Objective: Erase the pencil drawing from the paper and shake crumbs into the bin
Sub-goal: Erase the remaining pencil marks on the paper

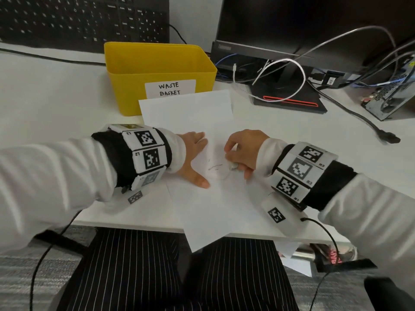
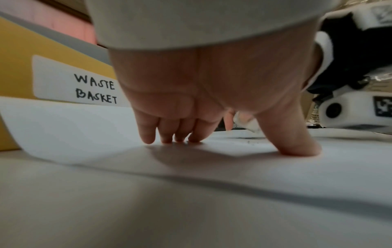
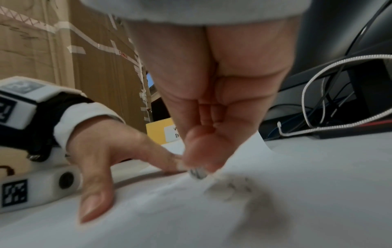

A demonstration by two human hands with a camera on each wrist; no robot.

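A white sheet of paper (image 1: 202, 198) lies slanted on the desk, its near corner hanging over the front edge. Faint pencil marks (image 1: 215, 166) show at its middle. My left hand (image 1: 195, 160) lies flat on the sheet's left side, fingers (image 2: 167, 134) and thumb spread and pressing down. My right hand (image 1: 240, 151) pinches a small white eraser (image 1: 233, 165), whose tip touches the paper just right of the marks. In the right wrist view the eraser (image 3: 198, 172) is blurred under the fingertips. The yellow bin (image 1: 157, 70) labelled WASTE BASKET stands behind the paper.
A black keyboard (image 1: 85, 19) lies at the back left. A monitor stand (image 1: 289, 95), a tangle of cables (image 1: 336, 63) and a small computer (image 1: 390, 97) crowd the back right. The desk's front edge (image 1: 134, 225) is close to my lap.
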